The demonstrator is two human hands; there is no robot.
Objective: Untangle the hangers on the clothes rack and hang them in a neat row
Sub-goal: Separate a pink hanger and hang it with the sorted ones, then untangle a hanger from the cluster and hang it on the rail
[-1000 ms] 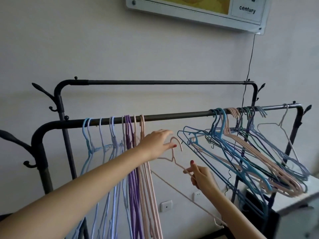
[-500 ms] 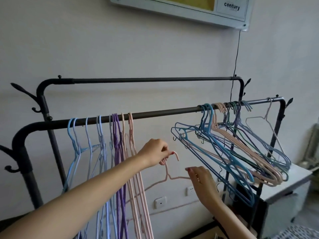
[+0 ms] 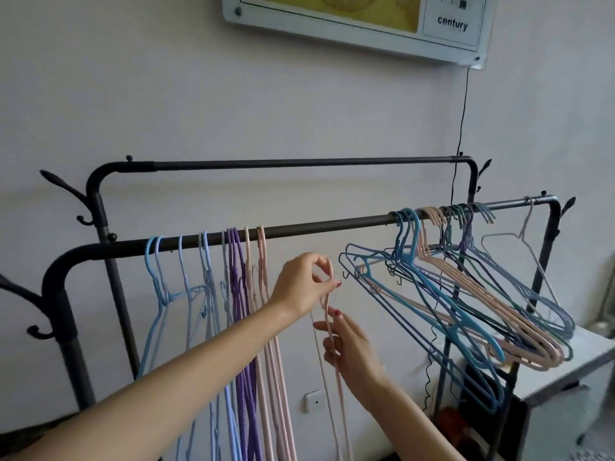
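Note:
A black clothes rack has a front bar (image 3: 326,224) running left to right. On its left part hang blue, purple and pink hangers in a neat row (image 3: 233,294). A tangled bunch of blue, pink and green hangers (image 3: 466,294) hangs askew on the right part. Below the bar, between the two groups, a loose pink hanger (image 3: 327,331) hangs edge-on. My left hand (image 3: 304,284) pinches its hook. My right hand (image 3: 349,347) grips its neck just beneath.
A higher rear bar (image 3: 299,163) runs behind. A white hanger (image 3: 529,247) hangs alone at the far right. A grey cabinet (image 3: 565,364) stands under the tangle. A black cable (image 3: 461,128) drops from a wall panel (image 3: 366,24).
The pink hanger has turned from slanting flat to hanging edge-on and has risen toward the bar. My left hand closed on its hook, my right hand moved up to its neck.

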